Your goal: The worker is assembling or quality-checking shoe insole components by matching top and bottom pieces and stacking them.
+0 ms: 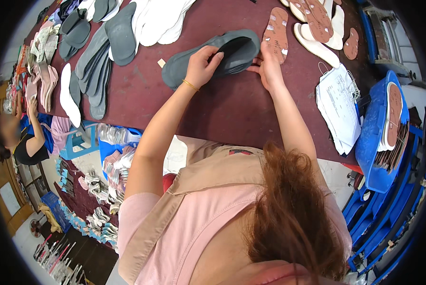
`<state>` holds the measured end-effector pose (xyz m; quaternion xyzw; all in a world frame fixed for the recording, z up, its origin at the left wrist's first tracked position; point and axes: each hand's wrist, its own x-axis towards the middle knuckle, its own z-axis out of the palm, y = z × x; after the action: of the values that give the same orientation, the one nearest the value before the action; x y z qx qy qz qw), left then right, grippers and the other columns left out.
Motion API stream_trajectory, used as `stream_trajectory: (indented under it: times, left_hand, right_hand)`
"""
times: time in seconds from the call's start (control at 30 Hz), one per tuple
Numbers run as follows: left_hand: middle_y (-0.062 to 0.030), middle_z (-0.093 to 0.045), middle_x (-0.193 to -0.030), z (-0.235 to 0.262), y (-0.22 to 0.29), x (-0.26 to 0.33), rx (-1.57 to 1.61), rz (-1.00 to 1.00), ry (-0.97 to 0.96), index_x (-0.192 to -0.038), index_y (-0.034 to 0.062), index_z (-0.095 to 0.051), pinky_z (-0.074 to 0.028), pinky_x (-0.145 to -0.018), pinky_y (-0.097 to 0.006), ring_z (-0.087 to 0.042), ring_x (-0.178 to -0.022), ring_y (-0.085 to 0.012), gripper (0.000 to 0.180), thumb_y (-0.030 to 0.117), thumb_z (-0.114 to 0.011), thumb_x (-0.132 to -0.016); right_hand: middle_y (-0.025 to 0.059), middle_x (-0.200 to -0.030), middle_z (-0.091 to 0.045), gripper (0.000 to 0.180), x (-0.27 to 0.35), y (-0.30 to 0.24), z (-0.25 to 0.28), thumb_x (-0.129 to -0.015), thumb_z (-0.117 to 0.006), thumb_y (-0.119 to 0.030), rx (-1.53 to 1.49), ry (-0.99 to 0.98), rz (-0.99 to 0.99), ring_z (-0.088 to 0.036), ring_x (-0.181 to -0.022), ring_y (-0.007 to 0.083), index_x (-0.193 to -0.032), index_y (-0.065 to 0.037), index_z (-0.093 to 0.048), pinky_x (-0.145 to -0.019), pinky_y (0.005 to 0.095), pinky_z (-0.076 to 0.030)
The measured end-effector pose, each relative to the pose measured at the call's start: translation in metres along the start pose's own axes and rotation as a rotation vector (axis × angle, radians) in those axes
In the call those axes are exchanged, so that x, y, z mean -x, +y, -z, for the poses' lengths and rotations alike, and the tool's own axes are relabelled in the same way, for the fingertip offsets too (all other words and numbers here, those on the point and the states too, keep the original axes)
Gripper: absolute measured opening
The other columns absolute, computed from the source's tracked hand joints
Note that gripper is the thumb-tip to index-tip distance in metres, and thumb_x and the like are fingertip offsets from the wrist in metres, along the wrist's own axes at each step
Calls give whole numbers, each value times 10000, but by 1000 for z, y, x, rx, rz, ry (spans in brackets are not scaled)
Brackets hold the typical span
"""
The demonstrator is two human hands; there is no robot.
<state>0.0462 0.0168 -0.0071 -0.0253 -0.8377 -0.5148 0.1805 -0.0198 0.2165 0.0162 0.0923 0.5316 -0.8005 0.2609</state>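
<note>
A dark grey shoe sole [245, 46] with a raised, curved rim lies at a slant on the maroon table [236, 104] in front of me. My left hand [204, 69] is closed on its near side, thumb and fingers pinching the edge by the hollow. At the sole's right end, my right hand [268, 66] holds the rim, its fingertips partly hidden behind it. Another flat grey part [171, 72] shows under the left end. Just beyond my right hand lies a brown insole [276, 34] with small pale patches.
Grey insoles [93, 71] and white insoles [163, 21] are piled at far left. More brown and white insoles [317, 21] lie at far right, near papers [337, 107] and a blue bin [377, 137] of insoles. Another person [30, 135] works at the left.
</note>
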Motion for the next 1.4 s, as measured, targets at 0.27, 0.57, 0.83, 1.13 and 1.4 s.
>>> stream_trajectory:
  times: [0.27,0.57,0.83,1.13,1.4]
  left_hand:
    - [-67,-634,-917,78,10,-26,1082,382,775,-918,68,-576,-504,-785,-272,-619,-842,-145,113,164,-526,-950]
    - [-163,-621,-918,69,18,-79,-636,-328,338,-940,50,-638,-495,-737,-411,-596,-809,-348,152,180,-633,-859]
    - [-52,-574,-855,-50,33,-4,-362,-392,-374,-840,89,-638,-481,-764,-369,-547,-840,-271,175,218,-724,-759]
    - [-5,-580,-825,-55,27,13,-613,-480,-288,-809,123,-672,-492,-741,-319,-546,-793,-218,100,211,-696,-768]
    - [-42,-641,-792,-51,26,-9,-386,-318,-301,-781,105,-709,-506,-687,-348,-611,-751,-247,98,199,-683,-779]
  right_hand:
    - [39,-1026,-641,305,1,21,25,-897,-665,-194,235,-40,138,-640,-835,127,-1150,-61,-560,-621,272,-536]
    - [45,-917,-646,453,20,18,32,-895,-658,-184,559,34,276,-608,-708,94,-1302,-59,-501,-549,231,-520]
    - [59,-711,-604,258,17,0,45,-907,-656,-245,385,163,152,-611,-555,124,-883,-29,-515,-493,240,-512]
    - [13,-606,-577,252,40,3,71,-958,-571,-256,380,228,194,-496,-460,62,-848,-35,-621,-417,193,-385]
    - [39,-805,-666,139,68,34,45,-936,-592,-127,612,46,520,-603,-684,89,-982,-7,-646,-639,228,-495]
